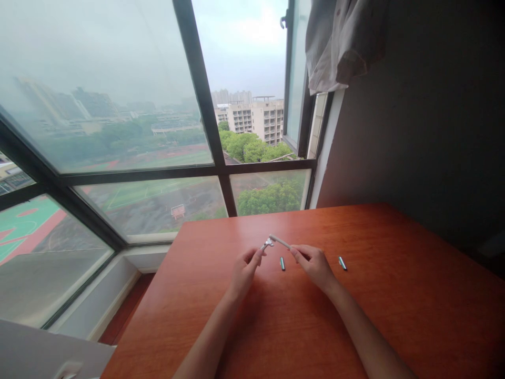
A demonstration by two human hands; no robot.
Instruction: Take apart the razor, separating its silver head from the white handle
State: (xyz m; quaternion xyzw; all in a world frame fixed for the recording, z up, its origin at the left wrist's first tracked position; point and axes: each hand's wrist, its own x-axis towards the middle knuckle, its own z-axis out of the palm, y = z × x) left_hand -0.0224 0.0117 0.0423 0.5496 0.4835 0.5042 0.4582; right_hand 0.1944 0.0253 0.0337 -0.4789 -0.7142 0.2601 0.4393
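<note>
Both hands are raised a little over a reddish wooden table. My right hand pinches the end of a thin pale handle that slants up to the left. At the handle's far end sits a small metal head, and my left hand pinches it with thumb and forefinger. Between the hands a small metal cartridge lies on the table. A second small metal piece lies just right of my right hand.
A large window with dark frames stands behind the table's far edge, looking out on buildings and trees. A pale cloth hangs at the top right beside a dark wall. The floor drops away left of the table.
</note>
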